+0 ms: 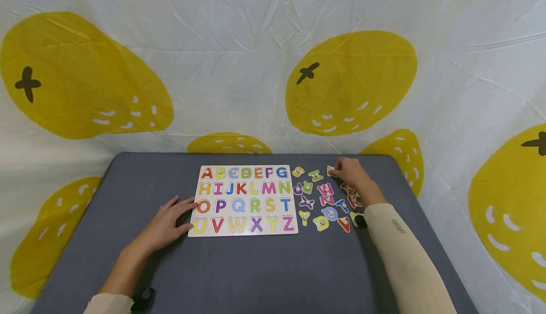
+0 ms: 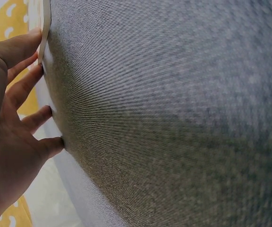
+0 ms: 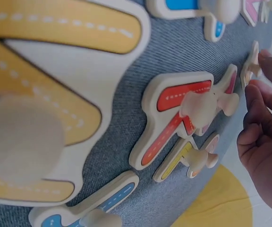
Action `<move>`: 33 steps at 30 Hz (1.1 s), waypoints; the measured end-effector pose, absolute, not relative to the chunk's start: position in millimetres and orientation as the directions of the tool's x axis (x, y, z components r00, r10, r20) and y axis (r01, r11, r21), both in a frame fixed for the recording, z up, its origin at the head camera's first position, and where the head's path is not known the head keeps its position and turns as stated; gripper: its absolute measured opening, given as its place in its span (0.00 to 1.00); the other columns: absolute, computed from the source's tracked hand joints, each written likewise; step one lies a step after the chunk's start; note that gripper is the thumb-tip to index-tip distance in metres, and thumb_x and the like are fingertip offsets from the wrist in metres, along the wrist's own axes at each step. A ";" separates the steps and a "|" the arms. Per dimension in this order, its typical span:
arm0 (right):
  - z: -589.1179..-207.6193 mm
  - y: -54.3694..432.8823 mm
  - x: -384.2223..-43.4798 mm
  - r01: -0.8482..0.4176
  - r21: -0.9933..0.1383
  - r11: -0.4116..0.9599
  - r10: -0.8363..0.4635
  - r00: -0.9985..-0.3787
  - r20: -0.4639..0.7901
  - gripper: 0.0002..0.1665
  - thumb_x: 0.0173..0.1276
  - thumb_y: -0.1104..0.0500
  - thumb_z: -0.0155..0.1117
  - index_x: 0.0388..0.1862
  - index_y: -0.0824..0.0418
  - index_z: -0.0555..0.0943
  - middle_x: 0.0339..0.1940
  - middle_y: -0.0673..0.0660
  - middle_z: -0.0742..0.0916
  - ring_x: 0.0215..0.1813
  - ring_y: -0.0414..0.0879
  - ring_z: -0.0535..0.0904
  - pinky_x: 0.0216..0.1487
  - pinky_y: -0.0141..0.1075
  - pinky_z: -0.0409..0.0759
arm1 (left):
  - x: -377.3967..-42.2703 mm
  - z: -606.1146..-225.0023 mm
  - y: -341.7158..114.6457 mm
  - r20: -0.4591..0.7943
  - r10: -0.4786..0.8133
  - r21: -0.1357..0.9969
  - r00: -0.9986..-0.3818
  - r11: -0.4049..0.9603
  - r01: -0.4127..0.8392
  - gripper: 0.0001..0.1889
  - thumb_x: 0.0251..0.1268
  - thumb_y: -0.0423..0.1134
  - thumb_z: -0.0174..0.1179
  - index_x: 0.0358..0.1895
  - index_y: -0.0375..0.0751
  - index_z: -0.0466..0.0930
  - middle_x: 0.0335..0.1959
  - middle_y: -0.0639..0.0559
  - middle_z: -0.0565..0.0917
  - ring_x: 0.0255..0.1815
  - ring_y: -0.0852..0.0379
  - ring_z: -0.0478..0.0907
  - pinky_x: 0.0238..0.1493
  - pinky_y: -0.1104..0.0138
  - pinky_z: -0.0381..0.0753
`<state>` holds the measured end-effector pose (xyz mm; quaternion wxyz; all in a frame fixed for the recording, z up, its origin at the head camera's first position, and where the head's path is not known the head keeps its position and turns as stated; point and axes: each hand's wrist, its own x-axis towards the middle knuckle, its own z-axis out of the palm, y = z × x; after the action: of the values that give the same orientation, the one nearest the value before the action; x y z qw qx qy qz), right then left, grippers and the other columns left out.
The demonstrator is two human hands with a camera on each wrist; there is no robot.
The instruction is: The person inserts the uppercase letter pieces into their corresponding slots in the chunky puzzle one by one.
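A white alphabet puzzle board [image 1: 243, 232] lies on the dark grey table, with colourful letters in rows. My left hand [image 1: 168, 221] rests at its left side, fingers spread; in the left wrist view the thumb and a fingertip touch the board's edge [image 2: 45, 35]. Beyond the board's far right corner, my right hand [image 1: 351, 174] pinches a small wooden letter piece [image 1: 330, 171] by its knob between thumb and finger. The right wrist view shows this piece [image 3: 246, 66] edge-on, so its letter cannot be read.
Loose knobbed letter pieces are scattered right of the board, among them a red V [image 1: 343, 224], a blue Q [image 1: 330, 213], a yellow Y [image 1: 304, 218] and a purple X [image 1: 306, 202]. Behind the table [image 1: 256, 276] hangs a white cloth [image 1: 239, 82] with yellow fruit prints.
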<state>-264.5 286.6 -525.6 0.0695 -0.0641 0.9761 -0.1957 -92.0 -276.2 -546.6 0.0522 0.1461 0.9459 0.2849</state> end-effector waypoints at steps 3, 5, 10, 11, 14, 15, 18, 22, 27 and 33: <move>-524.6 291.1 -264.6 -0.118 -0.421 0.899 -0.165 -0.983 -0.076 0.14 0.76 0.51 0.65 0.38 0.61 0.81 0.32 0.58 0.84 0.33 0.51 0.77 0.36 0.41 0.76 | -92.5 -545.6 -276.2 -0.016 0.307 0.560 -0.952 0.791 0.245 0.30 0.64 0.36 0.71 0.70 0.42 0.77 0.76 0.38 0.71 0.79 0.24 0.53 0.68 0.21 0.47; -524.1 295.0 -265.4 -0.142 -0.435 0.889 -0.180 -0.983 -0.047 0.12 0.77 0.53 0.63 0.41 0.62 0.82 0.35 0.59 0.85 0.35 0.52 0.77 0.39 0.44 0.77 | -93.1 -545.6 -276.5 -0.019 0.305 0.564 -0.952 0.790 0.242 0.30 0.64 0.36 0.71 0.71 0.42 0.76 0.76 0.38 0.71 0.80 0.24 0.52 0.69 0.21 0.47; -522.8 298.6 -268.3 -0.178 -0.424 0.888 -0.222 -0.973 -0.058 0.10 0.75 0.57 0.64 0.46 0.64 0.83 0.36 0.60 0.85 0.36 0.52 0.78 0.41 0.47 0.78 | -93.8 -544.2 -276.5 -0.022 0.305 0.564 -0.952 0.790 0.240 0.30 0.64 0.36 0.71 0.70 0.42 0.77 0.76 0.38 0.70 0.80 0.24 0.51 0.69 0.22 0.46; -523.1 298.0 -268.7 -0.180 -0.417 0.891 -0.229 -0.971 -0.069 0.10 0.75 0.58 0.65 0.46 0.64 0.83 0.36 0.60 0.86 0.36 0.52 0.78 0.41 0.47 0.78 | -93.9 -544.0 -276.6 -0.021 0.306 0.562 -0.952 0.791 0.241 0.30 0.64 0.36 0.71 0.70 0.42 0.77 0.76 0.38 0.70 0.80 0.24 0.52 0.69 0.22 0.46; -525.5 295.7 -269.0 -0.178 -0.402 0.898 -0.233 -0.968 -0.090 0.11 0.73 0.59 0.66 0.47 0.66 0.84 0.37 0.61 0.86 0.37 0.52 0.79 0.41 0.47 0.79 | -94.1 -542.7 -276.1 -0.019 0.307 0.554 -0.951 0.795 0.246 0.30 0.64 0.36 0.71 0.70 0.42 0.77 0.76 0.38 0.71 0.79 0.24 0.52 0.69 0.21 0.47; -526.4 295.2 -269.0 -0.182 -0.394 0.901 -0.234 -0.968 -0.088 0.11 0.73 0.59 0.66 0.47 0.66 0.84 0.37 0.61 0.86 0.37 0.52 0.79 0.42 0.47 0.80 | -94.1 -542.5 -276.0 -0.019 0.307 0.554 -0.951 0.795 0.246 0.30 0.64 0.35 0.71 0.70 0.42 0.77 0.76 0.38 0.70 0.80 0.24 0.52 0.69 0.21 0.47; -528.2 292.8 -268.2 -0.189 -0.379 0.906 -0.236 -0.968 -0.080 0.10 0.72 0.60 0.67 0.46 0.66 0.84 0.35 0.60 0.86 0.36 0.52 0.79 0.40 0.45 0.79 | -94.0 -542.0 -275.8 -0.019 0.310 0.553 -0.951 0.795 0.248 0.30 0.64 0.35 0.71 0.70 0.41 0.77 0.76 0.38 0.71 0.80 0.24 0.52 0.69 0.21 0.47; -526.8 290.3 -265.7 -0.191 -0.372 0.909 -0.233 -0.970 -0.072 0.09 0.71 0.61 0.67 0.44 0.67 0.84 0.34 0.60 0.86 0.35 0.51 0.79 0.39 0.45 0.78 | -93.9 -542.3 -275.5 -0.024 0.315 0.557 -0.949 0.793 0.249 0.30 0.64 0.35 0.71 0.70 0.41 0.77 0.76 0.37 0.71 0.79 0.24 0.52 0.69 0.21 0.47; -519.7 284.3 -263.5 -0.192 -0.381 0.905 -0.233 -0.970 -0.063 0.10 0.73 0.59 0.67 0.46 0.66 0.85 0.38 0.60 0.88 0.38 0.52 0.82 0.43 0.47 0.82 | -93.0 -543.6 -275.9 -0.026 0.312 0.559 -0.950 0.792 0.245 0.30 0.64 0.35 0.71 0.70 0.41 0.77 0.76 0.37 0.70 0.79 0.24 0.52 0.69 0.21 0.47; -508.6 268.4 -261.3 -0.263 -0.386 0.884 -0.286 -0.958 -0.002 0.10 0.70 0.60 0.67 0.45 0.66 0.85 0.38 0.61 0.89 0.40 0.53 0.84 0.45 0.49 0.84 | -91.7 -544.2 -276.0 -0.022 0.311 0.561 -0.950 0.791 0.245 0.30 0.64 0.35 0.71 0.70 0.41 0.77 0.76 0.37 0.71 0.79 0.23 0.52 0.69 0.21 0.47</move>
<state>-261.3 268.4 -508.6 0.0294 -0.1412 0.9702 -0.1949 -91.7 -276.0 -544.2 0.0567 0.1472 0.9446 0.2880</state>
